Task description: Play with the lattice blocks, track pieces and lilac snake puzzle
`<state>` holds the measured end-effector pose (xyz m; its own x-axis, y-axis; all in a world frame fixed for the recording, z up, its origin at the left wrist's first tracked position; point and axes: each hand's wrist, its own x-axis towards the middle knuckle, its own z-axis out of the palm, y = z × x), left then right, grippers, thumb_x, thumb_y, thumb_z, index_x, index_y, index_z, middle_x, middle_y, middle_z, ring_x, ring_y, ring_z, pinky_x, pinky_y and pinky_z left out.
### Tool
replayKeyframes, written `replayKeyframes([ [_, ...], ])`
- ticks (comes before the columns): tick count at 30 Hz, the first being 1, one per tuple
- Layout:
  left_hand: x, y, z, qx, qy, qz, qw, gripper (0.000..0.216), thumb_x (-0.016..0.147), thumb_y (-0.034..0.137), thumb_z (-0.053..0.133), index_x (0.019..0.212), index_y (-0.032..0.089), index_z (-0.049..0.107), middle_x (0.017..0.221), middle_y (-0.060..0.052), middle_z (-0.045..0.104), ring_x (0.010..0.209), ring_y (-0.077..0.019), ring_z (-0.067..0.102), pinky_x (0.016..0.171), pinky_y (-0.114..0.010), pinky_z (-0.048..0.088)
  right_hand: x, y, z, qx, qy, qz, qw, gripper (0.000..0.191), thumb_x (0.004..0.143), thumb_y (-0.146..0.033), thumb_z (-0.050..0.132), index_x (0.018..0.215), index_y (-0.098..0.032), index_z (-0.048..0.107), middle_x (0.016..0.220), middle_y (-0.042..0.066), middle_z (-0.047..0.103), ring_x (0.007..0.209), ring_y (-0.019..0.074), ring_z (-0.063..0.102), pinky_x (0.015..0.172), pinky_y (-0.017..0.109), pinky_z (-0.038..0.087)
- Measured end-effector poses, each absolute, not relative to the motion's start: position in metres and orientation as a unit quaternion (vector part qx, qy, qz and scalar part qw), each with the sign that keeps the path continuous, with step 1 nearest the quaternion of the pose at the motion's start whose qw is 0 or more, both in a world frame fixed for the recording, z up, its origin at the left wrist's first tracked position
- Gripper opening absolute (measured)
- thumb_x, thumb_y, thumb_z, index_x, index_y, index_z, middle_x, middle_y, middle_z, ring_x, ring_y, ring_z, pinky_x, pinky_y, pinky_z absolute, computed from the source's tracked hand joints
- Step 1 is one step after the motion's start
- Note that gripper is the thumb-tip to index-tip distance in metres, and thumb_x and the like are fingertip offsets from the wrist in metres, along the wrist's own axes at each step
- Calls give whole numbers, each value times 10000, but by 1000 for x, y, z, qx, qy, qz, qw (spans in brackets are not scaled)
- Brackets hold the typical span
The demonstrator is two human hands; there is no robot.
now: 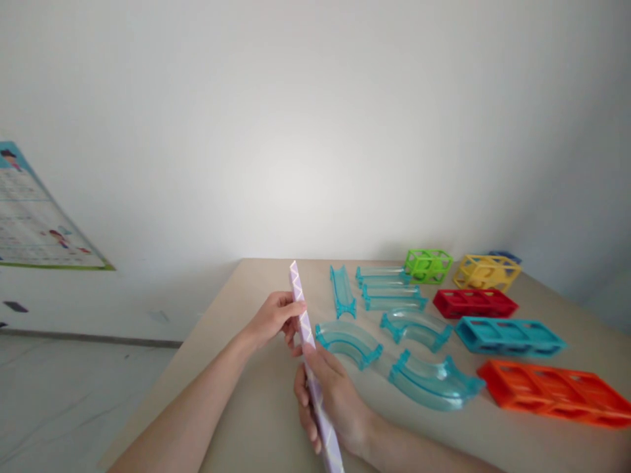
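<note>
A long, thin lilac strip with a white zigzag pattern [303, 319] is held up in front of me, tilted over the table. My left hand [279, 318] pinches its upper part between thumb and fingers. Lower down, my right hand [335, 397] wraps round the strip, thumb on the near face. The strip's bottom end runs out of the frame, and whether it is a bar or a board seen edge-on I cannot tell. Just right of the hands lies a curved clear-blue track piece [349, 338], with a straight track piece [342, 292] behind it.
More curved track [434, 384] and straight track pieces [394, 297] lie on the beige table [246, 289]. To the right stand orange [557, 393], teal [510, 336], red [474, 303], yellow [486, 271] and green block frames [428, 265]. A white wall rises behind; a poster [39, 217] hangs at left.
</note>
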<state>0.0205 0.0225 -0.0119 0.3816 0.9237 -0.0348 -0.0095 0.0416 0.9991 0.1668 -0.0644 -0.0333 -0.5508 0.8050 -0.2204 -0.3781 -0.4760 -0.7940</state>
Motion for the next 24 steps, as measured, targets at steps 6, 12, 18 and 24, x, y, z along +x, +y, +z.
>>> replayKeyframes([
  [6,26,14,-11,653,365,369,551,329,771,460,629,716,149,534,522,-2,590,406,-112,544,409,-208,417,168,-61,-33,-269,-344,814,383,458,852,-668,427,915,-215,421,509,-93,496,245,91,437,212,177,352],
  [12,13,9,1,761,323,338,450,289,794,404,623,798,116,609,691,-33,620,619,-129,571,579,-224,456,178,-53,-28,-256,-291,884,260,455,926,-602,276,912,-209,505,475,-80,464,255,76,356,224,185,365],
  [18,13,4,7,738,275,395,472,425,811,336,653,1167,113,589,1003,-117,644,856,-197,606,753,-294,499,183,-47,-26,-238,-269,900,248,432,930,-584,303,873,-214,518,492,-75,458,272,71,350,258,163,327],
  [24,6,7,4,701,296,396,514,394,757,291,731,1103,126,637,1146,-138,645,1004,-243,614,816,-304,502,181,-50,-29,-249,-269,890,271,431,935,-590,285,869,-222,498,500,-76,453,276,70,336,258,163,311],
])
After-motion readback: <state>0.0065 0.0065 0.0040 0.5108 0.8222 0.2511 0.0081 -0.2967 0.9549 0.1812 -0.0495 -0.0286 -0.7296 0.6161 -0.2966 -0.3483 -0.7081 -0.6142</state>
